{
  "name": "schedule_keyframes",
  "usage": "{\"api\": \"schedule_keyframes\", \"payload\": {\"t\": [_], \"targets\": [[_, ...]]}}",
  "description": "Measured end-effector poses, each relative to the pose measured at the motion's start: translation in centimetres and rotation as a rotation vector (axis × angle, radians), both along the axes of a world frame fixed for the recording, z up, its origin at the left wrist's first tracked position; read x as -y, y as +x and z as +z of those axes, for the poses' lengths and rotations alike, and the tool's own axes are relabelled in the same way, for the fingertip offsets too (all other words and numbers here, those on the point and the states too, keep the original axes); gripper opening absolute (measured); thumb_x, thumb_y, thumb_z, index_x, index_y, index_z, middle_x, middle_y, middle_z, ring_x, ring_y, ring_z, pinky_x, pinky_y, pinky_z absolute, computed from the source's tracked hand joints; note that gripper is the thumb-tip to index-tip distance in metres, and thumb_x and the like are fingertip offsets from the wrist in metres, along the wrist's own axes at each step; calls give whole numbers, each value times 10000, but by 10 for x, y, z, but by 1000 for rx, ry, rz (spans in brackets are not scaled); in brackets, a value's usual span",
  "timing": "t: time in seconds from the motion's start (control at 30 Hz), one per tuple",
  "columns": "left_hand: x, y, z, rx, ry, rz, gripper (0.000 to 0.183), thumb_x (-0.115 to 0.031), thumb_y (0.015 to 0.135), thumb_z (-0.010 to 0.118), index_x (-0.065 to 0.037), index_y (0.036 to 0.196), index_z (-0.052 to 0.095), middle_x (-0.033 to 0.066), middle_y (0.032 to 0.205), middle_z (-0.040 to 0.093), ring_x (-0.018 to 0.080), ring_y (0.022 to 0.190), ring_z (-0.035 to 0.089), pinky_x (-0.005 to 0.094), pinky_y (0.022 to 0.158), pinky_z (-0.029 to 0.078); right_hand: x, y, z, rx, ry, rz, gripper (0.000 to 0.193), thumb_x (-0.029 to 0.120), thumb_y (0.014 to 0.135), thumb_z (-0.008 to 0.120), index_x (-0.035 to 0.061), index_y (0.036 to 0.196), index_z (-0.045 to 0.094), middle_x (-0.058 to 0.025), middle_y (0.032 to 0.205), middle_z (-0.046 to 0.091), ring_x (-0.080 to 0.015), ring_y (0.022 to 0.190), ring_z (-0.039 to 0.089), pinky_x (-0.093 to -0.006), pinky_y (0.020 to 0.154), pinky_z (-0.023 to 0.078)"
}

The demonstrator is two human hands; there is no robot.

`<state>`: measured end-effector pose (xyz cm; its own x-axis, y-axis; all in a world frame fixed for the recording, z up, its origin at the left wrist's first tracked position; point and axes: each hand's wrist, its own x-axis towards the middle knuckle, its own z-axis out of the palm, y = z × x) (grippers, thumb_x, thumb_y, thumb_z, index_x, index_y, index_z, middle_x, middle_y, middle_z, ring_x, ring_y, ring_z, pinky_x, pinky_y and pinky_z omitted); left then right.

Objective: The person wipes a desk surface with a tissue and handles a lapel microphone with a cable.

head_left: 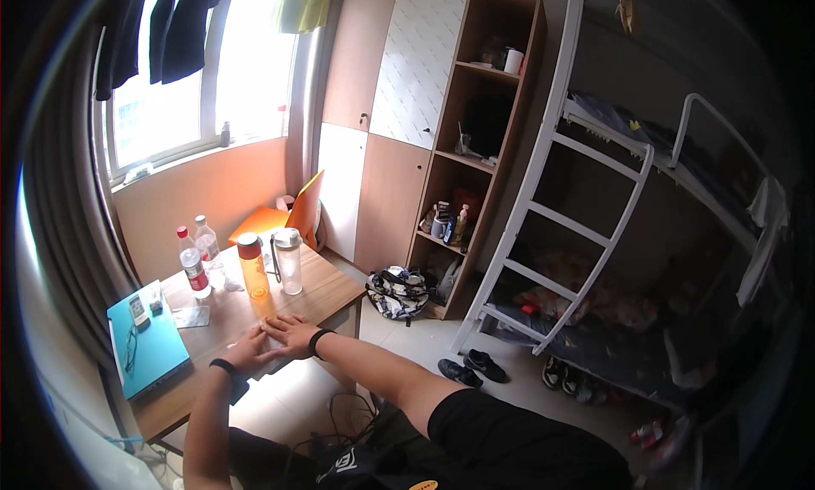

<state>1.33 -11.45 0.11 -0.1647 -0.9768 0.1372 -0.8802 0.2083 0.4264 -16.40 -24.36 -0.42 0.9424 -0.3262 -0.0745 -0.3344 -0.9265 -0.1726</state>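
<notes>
My left hand point(244, 352) and my right hand point(293, 335) meet over the front part of the wooden table point(182, 397). Both look flat, fingers stretched forward, and nothing shows in either. The thumbs come close to each other, and a dark band circles each wrist. Just beyond my fingers stands an orange bottle point(254, 269) with a brown-red lid. A clear bottle point(289, 265) with a white lid and dark strap is beside it. Further left are a red-capped plastic bottle point(194, 268) and another clear bottle point(206, 235). What lies under my palms is hidden.
On the table's left sits a turquoise flat case point(151, 346) with glasses point(131, 347) on top. An orange chair point(297, 208) is behind the table. To the right are a patterned bag point(397, 291), black shoes point(472, 369), open shelves point(463, 189) and a white bunk ladder point(564, 244).
</notes>
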Motion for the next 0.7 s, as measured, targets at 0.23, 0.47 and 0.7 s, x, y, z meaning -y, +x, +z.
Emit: {"api": "schedule_keyframes", "payload": {"t": [0.23,0.47,0.7], "targets": [[-23,-22,2,320,249,135,1190,-793,804,552,-7,1576,104,263,1638,33,389,1530,16,477,1232,68,4,-8,-2,11,-24,3,1018,814,846,399,190,1607,138,-99,1666,149,-304,1537,102,-496,1209,88],[-40,10,-18,294,235,267,1306,-863,697,589,9,1567,153,281,1629,66,428,1518,45,508,1223,113,-1,0,-11,8,-45,41,1238,876,673,573,160,1600,173,-133,1659,157,-334,1530,118,-521,1203,115],[-42,51,-24,381,63,350,1109,-812,807,517,27,1505,320,270,1585,258,418,1474,252,519,1189,236,8,5,-2,149,-42,85,1119,860,744,535,42,1495,404,-174,1580,338,-341,1476,256,-438,1210,190]]}}
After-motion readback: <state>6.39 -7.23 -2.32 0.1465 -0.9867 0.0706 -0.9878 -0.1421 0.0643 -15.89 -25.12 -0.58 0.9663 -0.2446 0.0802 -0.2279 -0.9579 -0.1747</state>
